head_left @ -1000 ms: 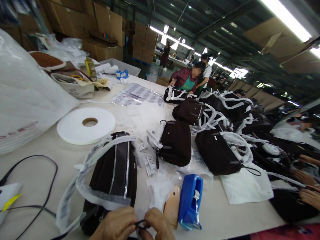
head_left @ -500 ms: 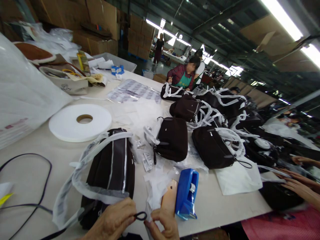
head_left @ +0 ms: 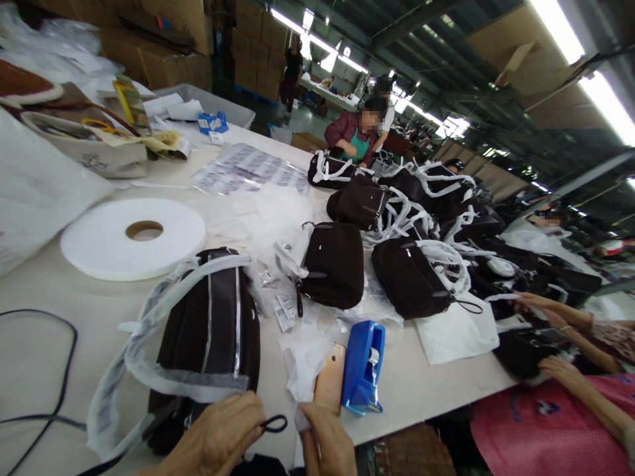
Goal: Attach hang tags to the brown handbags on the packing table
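My left hand [head_left: 218, 426] is closed in a pinch on a black looped cord [head_left: 274, 424], whose end sticks out past the fingertips. Beneath and beyond that hand lies a dark handbag [head_left: 231, 317] with silver zippers, its straps [head_left: 149, 370] wrapped in white tissue. Just right of the loop, my right hand [head_left: 327, 439] pinches a small whitish piece of thin paper [head_left: 300, 418] between thumb and fingers. Loose white tissue [head_left: 303, 360] and a gold phone [head_left: 331, 380] are directly ahead of the right hand. Beside the phone stands a blue tape dispenser [head_left: 364, 370].
A big white tape roll [head_left: 94, 238] lies at left near a black cord [head_left: 69, 370]. More dark bags [head_left: 335, 264] with wrapped straps fill the table's middle and right. A co-worker's hand [head_left: 565, 373] is over a bag at right; another person [head_left: 354, 135] works across the table.
My right hand has closed its fingers on the whitish paper, which now shows at the fingertips. The left still holds the loop. The view has shifted, and the co-worker's hands at right have moved.
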Demonstrator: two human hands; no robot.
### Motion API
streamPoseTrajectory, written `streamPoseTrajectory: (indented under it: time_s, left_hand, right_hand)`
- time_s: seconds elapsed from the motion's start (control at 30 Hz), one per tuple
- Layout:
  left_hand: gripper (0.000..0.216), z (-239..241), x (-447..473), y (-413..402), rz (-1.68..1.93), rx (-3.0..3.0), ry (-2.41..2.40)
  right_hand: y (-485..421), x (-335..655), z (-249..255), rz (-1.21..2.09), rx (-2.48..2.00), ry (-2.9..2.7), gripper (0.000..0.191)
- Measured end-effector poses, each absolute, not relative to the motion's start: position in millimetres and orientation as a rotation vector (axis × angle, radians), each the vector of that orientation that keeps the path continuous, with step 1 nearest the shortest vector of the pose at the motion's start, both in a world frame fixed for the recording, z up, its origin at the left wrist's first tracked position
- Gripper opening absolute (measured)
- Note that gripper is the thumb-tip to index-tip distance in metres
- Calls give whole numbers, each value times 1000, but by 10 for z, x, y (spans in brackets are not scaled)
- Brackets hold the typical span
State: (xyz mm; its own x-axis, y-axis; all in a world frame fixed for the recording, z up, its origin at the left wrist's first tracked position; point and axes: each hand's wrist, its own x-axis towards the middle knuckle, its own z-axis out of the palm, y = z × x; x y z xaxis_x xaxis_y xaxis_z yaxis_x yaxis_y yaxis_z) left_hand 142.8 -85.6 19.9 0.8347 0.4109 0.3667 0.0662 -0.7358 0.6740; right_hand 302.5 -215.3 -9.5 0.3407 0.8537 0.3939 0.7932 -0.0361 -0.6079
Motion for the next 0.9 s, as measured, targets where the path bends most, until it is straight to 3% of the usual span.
streamPoseTrajectory:
  time_s: [0.33,0.6,0.73,0.9]
  left_hand:
    - [23,127,1396,-844,677,2240,322]
    - [24,156,1384,-832,622,2235,322]
    - [23,159,1369,-839,579,2249,336]
    - [20,-5,1379,-881,646,2237,326]
  right_hand:
    - [-2096,2963,-125,978,-1665,-759,9]
    - [-2046,2964,-85,802,-1639,-730,16]
    - [-2067,2921,-163,863,-1564,-564,4]
    - [-2105,2905,-216,774,-1736,-702,12]
